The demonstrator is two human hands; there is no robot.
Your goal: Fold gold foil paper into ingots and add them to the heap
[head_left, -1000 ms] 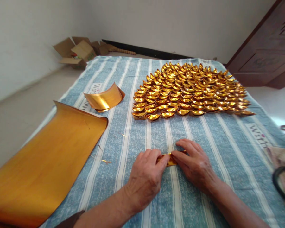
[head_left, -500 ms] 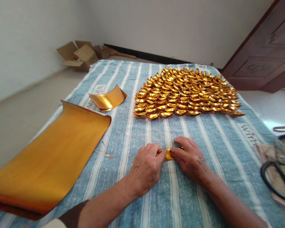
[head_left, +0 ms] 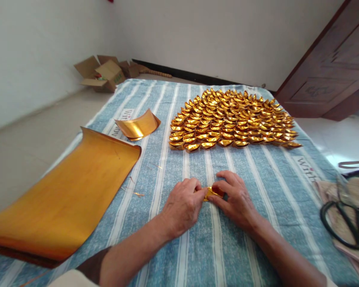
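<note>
Two bare hands meet low in the middle of the view, pressed onto a blue-and-white striped cloth (head_left: pixel 257 175) spread over the floor. The left hand (head_left: pixel 182 207) and the right hand (head_left: pixel 236 201) come together from either side on a small folded piece of gold paper (head_left: pixel 211 193). The fingers of both are curled in and pinched shut on it, thumbs and forefingers touching its ends, so only a narrow strip of gold shows between them. The piece sits on the cloth just in front of the person.

To the left lies a large gold sheet (head_left: pixel 62 199) with its far edge curling up, and beyond that a smaller curled gold sheet (head_left: pixel 137 127). At the right edge, black-handled scissors (head_left: pixel 341 223) rest on a pale mat. Farther out, well apart from the hands, many folded gold ingots (head_left: pixel 230 121) stand in tight overlapping rows. Past the cloth, open cardboard boxes (head_left: pixel 103 73) sit near the wall, and a dark wooden door (head_left: pixel 332 75) stands at the right.
</note>
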